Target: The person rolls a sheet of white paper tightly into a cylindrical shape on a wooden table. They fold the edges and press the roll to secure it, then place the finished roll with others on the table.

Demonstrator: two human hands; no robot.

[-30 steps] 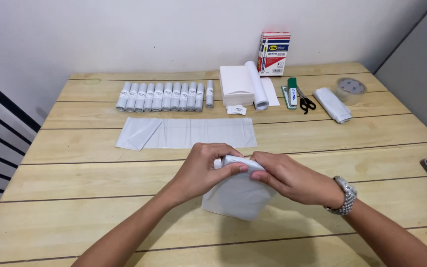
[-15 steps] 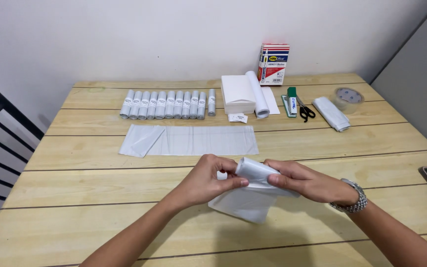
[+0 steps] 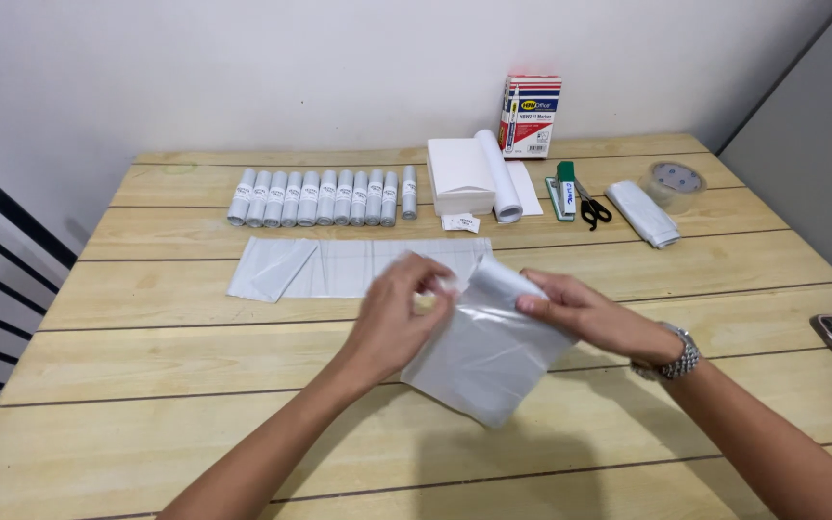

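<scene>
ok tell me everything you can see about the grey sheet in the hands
The grey sheet looks like thin, glossy plastic, pale silver-grey, perhaps a folded bag. It is creased, and its upper edge is curled over as if partly rolled. It is held tilted above the wooden table, lower corner pointing toward the camera. The left hand pinches the upper left part, and the right hand grips the upper right edge with fingers on top. A similar flat sheet lies just behind it.
</scene>
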